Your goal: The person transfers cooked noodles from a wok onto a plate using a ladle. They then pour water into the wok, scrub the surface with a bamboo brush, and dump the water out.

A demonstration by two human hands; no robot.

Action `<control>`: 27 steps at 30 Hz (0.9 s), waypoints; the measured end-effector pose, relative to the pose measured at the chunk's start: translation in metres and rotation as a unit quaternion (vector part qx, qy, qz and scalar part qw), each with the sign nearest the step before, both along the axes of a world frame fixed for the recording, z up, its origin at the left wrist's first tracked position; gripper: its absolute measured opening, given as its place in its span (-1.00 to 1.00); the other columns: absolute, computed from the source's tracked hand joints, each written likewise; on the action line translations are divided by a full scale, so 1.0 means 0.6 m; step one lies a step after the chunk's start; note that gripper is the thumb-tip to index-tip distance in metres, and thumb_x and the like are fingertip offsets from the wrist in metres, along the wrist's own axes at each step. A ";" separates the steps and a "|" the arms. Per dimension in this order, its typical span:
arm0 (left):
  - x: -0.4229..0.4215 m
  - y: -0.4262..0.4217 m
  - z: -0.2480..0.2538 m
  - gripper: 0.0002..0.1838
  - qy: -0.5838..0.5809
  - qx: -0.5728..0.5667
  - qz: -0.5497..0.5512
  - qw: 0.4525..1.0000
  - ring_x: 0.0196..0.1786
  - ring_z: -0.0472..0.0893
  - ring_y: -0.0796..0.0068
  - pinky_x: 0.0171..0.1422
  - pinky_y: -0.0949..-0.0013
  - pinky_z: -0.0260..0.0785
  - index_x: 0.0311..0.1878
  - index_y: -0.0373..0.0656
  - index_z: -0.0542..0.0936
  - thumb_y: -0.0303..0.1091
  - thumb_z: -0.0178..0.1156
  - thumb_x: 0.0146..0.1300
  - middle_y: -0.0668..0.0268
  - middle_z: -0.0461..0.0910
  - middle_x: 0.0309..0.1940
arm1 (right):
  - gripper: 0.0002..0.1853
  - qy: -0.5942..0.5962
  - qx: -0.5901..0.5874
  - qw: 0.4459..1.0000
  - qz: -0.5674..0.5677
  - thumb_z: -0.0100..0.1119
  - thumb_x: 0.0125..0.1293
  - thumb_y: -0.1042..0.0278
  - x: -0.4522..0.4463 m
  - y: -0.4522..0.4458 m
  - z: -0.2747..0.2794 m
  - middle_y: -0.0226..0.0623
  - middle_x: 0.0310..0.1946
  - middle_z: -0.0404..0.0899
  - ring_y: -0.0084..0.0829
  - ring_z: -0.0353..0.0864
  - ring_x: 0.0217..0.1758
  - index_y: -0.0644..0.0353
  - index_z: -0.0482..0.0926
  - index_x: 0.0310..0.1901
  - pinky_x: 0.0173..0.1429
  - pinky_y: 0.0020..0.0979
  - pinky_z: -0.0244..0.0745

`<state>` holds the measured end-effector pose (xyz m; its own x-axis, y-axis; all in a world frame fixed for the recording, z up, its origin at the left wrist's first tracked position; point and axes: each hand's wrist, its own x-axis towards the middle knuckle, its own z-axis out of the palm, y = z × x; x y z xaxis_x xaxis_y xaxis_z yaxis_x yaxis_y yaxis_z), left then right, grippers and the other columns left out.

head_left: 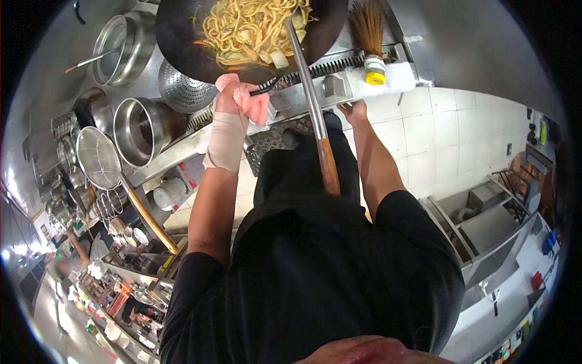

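At the top of the view a dark wok (182,42) holds noodles (242,30) with pieces of vegetable. My left hand (228,100), its wrist wrapped in a pale bandage (227,139), is closed around a pink cloth (253,108) at the wok's dark handle (265,88). A long-handled metal utensil (306,79) leans in the wok; its wooden grip (328,167) points toward my body, and its head is hidden in the noodles. My right hand (354,111) is at the stove's front edge, fingers partly stretched out, with nothing visible in them.
A bamboo brush (368,30) and a yellow-capped container (375,71) stand right of the wok. To the left are a perforated strainer (185,88), metal pots (136,130) and a mesh skimmer (100,159) with a wooden handle. White tiles (424,130) cover the floor at right.
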<state>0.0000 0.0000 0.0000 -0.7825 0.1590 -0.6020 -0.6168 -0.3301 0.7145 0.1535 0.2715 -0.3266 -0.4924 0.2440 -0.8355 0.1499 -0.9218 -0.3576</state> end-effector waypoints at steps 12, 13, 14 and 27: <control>0.009 0.039 -0.022 -0.83 -0.018 0.033 0.025 0.999 -0.50 0.44 0.53 -0.40 0.48 0.29 -0.42 -0.34 0.53 -0.42 0.07 0.16 0.33 0.46 -0.57 | -0.60 0.177 -0.244 0.954 0.006 -0.17 0.51 0.05 0.017 0.068 -0.083 -0.24 -0.26 0.65 -0.26 0.65 -0.28 0.17 0.58 -0.10 -0.21 -0.22 0.66; 0.015 0.044 -0.019 -0.84 -0.026 0.032 0.026 0.999 -0.50 0.45 0.52 -0.39 0.47 0.30 -0.42 -0.33 0.53 -0.42 0.07 0.16 0.32 0.46 -0.57 | -0.53 0.111 -0.234 0.966 0.023 -0.23 0.51 -0.03 0.029 0.062 -0.084 -0.23 -0.27 0.65 -0.27 0.64 -0.30 0.21 0.56 -0.09 -0.23 -0.22 0.65; 0.020 0.050 -0.017 -0.85 -0.020 0.036 0.031 0.999 -0.51 0.45 0.51 -0.40 0.47 0.30 -0.42 -0.31 0.51 -0.42 0.07 0.16 0.31 0.46 -0.57 | -0.46 0.045 -0.219 0.974 0.042 -0.28 0.52 -0.10 0.039 0.059 -0.084 -0.21 -0.29 0.65 -0.28 0.63 -0.32 0.26 0.54 -0.08 -0.25 -0.22 0.64; 0.026 0.071 -0.088 -0.84 0.014 0.182 0.123 0.975 -0.52 0.42 0.52 -0.44 0.42 0.36 -0.43 0.07 0.40 -0.42 0.07 0.27 0.43 0.40 -0.53 | -0.51 0.204 0.214 0.804 0.516 0.07 0.46 0.13 -0.029 0.036 0.636 -0.34 -0.44 0.50 -0.54 0.46 -0.62 0.13 0.28 0.32 -0.56 -0.45 0.46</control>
